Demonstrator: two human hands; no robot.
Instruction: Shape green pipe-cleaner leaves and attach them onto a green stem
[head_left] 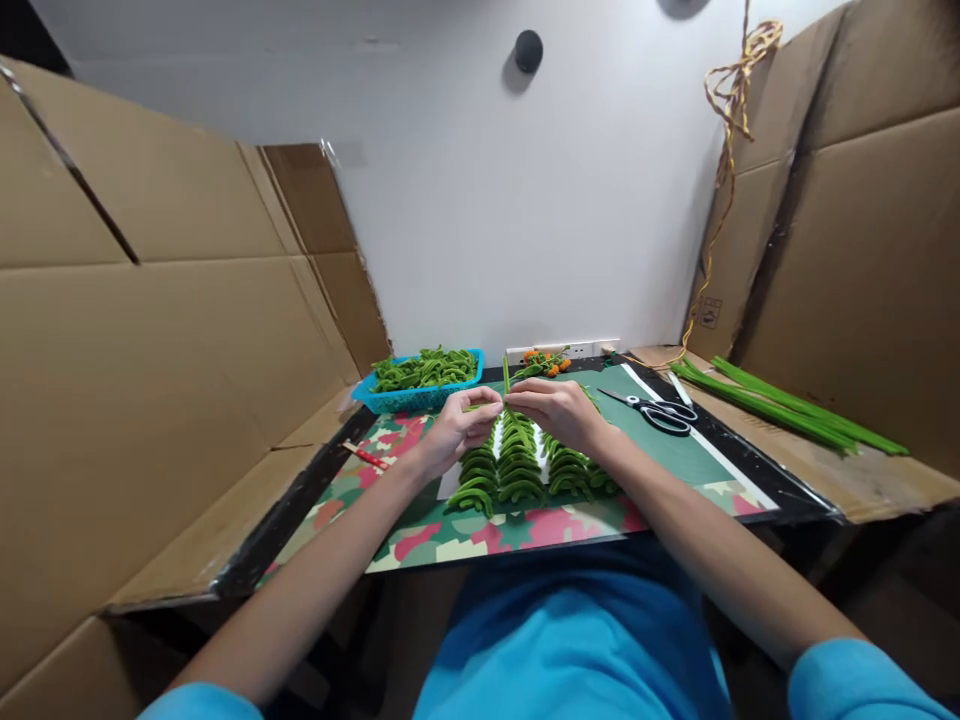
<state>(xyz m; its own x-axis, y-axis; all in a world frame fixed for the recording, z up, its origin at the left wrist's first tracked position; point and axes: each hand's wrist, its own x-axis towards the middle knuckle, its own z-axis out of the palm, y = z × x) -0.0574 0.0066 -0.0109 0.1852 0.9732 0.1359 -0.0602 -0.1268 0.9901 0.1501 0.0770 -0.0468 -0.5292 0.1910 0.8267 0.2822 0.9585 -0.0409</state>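
Observation:
Both hands meet over the table's middle. My left hand (466, 425) is closed, its fingertips pinching a thin green piece. Beside it my right hand (553, 408) is closed too, its fingertips at a green stem (506, 372) that points up between the hands. Below them lie rows of curved fuzzy green pieces (519, 462) on a white sheet (448, 484). My right hand covers the upper part of the rows on the right. Exactly where the pinched pieces join is too small to tell.
A blue basket (420, 398) heaped with green pieces stands at the back left. Orange flowers (551, 362) lie by a power strip (581, 350). Black scissors (664, 415) and long green stems (780, 405) are on the right. A red strip (366, 456) lies left. Cardboard walls flank the table.

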